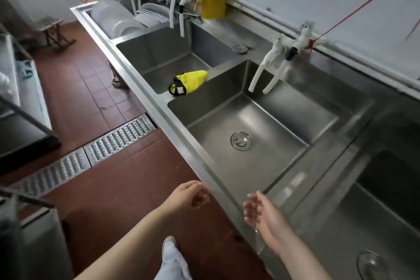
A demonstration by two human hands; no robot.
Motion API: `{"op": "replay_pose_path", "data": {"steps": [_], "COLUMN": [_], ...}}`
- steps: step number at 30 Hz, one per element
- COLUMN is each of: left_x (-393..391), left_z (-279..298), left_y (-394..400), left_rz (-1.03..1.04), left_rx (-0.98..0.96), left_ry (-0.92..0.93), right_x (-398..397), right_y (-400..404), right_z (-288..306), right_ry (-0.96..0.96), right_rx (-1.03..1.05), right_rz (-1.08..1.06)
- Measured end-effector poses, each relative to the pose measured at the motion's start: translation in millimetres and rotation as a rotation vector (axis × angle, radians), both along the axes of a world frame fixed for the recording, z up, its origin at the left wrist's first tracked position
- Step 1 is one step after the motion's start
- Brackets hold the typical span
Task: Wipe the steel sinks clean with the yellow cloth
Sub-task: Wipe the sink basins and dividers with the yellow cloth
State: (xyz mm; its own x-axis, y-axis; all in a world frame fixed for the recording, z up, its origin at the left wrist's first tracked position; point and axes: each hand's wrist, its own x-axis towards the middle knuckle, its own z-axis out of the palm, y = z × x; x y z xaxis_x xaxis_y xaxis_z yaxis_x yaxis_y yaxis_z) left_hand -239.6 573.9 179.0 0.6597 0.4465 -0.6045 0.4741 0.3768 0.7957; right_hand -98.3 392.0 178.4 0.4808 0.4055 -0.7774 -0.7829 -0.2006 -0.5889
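A yellow cloth (pixel 189 82) with a black-and-white loop lies draped over the divider between two steel sinks. The middle sink (pixel 268 118) has a round drain in its floor. The far sink (pixel 159 57) lies beyond the cloth, and a near sink (pixel 354 223) is at the lower right. My left hand (pixel 189 195) hovers at the front rim of the counter with loosely curled fingers and holds nothing. My right hand (pixel 261 213) hangs over the rim near the middle sink's corner, fingers relaxed and empty. Both hands are well short of the cloth.
White taps (pixel 270 68) hang over the middle sink, and more taps (pixel 179 13) over the far one. Stacked white plates (pixel 127 22) fill a basin at the far end. A yellow jug (pixel 212 4) stands by the wall. Floor drain grates (pixel 95 145) run across the red tiles.
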Motion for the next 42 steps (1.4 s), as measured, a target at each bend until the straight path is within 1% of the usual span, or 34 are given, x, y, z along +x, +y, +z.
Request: {"op": "replay_pose_path", "data": {"steps": [5, 12, 15, 20, 23, 28, 34, 42], "left_x": [-17, -26, -21, -7, 4, 34, 70, 108], "left_z": [11, 15, 17, 6, 6, 12, 21, 5], "left_y": [103, 196, 225, 280, 314, 371, 431, 501], "left_rz": [-0.033, -0.027, -0.061, -0.057, -0.139, -0.165, -0.096, -0.074], "left_rx": [0.049, 0.053, 0.038, 0.004, 0.021, 0.002, -0.027, -0.072], "left_ry": [0.027, 0.049, 0.043, 0.043, 0.046, 0.058, 0.035, 0.066], "right_x": [-28, -39, -31, -8, 9, 42, 67, 83], "right_y": [100, 204, 235, 280, 306, 357, 408, 460], "right_z": [0, 5, 3, -2, -8, -11, -1, -4], "right_ry": [0.053, 0.075, 0.076, 0.067, 0.060, 0.058, 0.052, 0.041], "right_rx": [-0.015, -0.013, -0.006, -0.016, -0.009, -0.025, -0.038, -0.061], "right_rz": [0.010, -0.063, -0.071, -0.071, -0.069, -0.066, -0.050, -0.157]}}
